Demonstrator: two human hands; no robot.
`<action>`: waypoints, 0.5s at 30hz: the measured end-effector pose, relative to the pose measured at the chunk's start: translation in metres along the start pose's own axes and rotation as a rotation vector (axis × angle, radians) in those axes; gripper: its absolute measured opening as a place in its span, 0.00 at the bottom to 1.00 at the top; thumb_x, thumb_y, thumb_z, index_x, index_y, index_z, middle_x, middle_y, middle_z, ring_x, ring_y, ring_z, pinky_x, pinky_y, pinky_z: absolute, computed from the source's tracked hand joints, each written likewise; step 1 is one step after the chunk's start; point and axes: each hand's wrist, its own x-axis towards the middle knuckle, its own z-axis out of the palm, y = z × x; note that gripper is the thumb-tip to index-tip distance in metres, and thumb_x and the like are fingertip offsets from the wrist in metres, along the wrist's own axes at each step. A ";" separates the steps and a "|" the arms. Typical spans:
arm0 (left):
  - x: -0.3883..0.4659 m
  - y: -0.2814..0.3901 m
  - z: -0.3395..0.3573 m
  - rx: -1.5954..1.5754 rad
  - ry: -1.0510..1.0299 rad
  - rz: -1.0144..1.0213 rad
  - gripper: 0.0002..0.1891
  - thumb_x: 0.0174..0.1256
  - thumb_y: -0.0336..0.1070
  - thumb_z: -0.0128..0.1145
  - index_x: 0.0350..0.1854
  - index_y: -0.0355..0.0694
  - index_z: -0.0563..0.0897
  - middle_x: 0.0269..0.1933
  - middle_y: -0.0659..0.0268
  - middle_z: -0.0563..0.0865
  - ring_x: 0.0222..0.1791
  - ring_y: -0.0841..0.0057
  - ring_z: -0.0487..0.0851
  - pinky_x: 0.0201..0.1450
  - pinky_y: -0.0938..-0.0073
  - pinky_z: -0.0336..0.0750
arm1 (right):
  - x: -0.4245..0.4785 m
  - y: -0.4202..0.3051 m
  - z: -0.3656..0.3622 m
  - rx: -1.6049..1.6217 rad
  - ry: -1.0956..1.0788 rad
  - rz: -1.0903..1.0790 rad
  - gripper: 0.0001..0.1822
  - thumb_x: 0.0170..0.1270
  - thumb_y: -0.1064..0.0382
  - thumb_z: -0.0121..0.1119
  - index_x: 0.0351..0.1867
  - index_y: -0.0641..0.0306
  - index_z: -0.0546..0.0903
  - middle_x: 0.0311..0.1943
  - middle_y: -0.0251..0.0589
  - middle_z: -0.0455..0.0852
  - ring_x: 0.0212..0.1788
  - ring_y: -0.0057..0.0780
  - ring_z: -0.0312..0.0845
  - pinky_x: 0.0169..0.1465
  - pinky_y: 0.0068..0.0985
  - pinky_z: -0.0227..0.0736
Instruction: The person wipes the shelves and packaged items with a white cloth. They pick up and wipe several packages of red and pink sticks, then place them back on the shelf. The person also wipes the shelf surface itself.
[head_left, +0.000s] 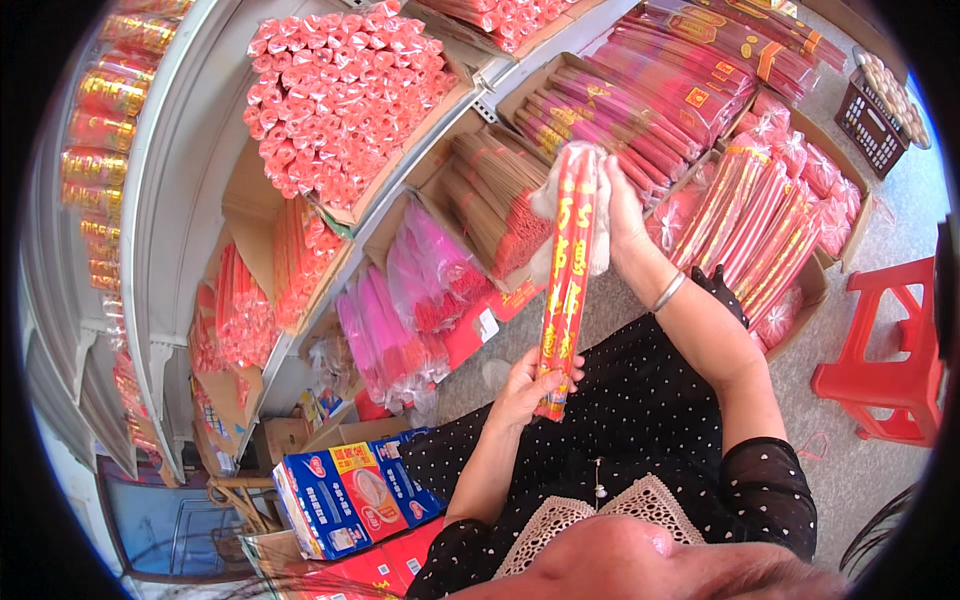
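A pair of long red candles (566, 285) in clear plastic wrap, bearing gold characters, stands out in front of my body. My left hand (521, 390) grips them near the lower end, its thumb across the front. At the upper end, a white cloth (598, 259) lies behind and beside the candles. My right hand (624, 206), below a silver bangle (669, 291), holds that cloth against their right side; its fingers are mostly hidden. Just right of my right forearm, more wrapped red candles (757, 225) lie in a cardboard box (814, 304).
Shelves on the left carry a large stack of wrapped pink-red sticks (345, 105). Bundled incense sticks (487, 195) and purple-wrapped bundles (427, 262) stand in boxes below. A red plastic stool (874, 375) is at right. A blue carton (360, 491) sits at lower left.
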 end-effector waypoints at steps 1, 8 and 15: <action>0.001 0.005 0.005 -0.007 0.011 -0.024 0.23 0.62 0.39 0.57 0.56 0.35 0.66 0.46 0.52 0.80 0.32 0.72 0.83 0.34 0.75 0.79 | 0.013 -0.001 -0.011 -0.017 -0.030 -0.103 0.23 0.70 0.46 0.40 0.48 0.64 0.75 0.42 0.39 0.80 0.43 0.25 0.74 0.49 0.25 0.69; 0.012 0.016 0.013 0.112 0.021 0.091 0.22 0.69 0.50 0.45 0.55 0.38 0.63 0.42 0.55 0.81 0.24 0.79 0.79 0.25 0.79 0.78 | -0.019 -0.007 0.008 -1.361 -0.325 -1.057 0.17 0.63 0.60 0.51 0.50 0.63 0.76 0.57 0.53 0.69 0.60 0.54 0.59 0.65 0.43 0.51; 0.020 0.022 -0.012 0.103 0.142 0.075 0.28 0.70 0.58 0.31 0.58 0.37 0.64 0.41 0.58 0.80 0.30 0.78 0.81 0.31 0.78 0.78 | -0.070 0.050 0.009 -1.564 -0.555 -1.187 0.15 0.49 0.62 0.59 0.41 0.60 0.80 0.52 0.41 0.70 0.56 0.59 0.58 0.53 0.49 0.64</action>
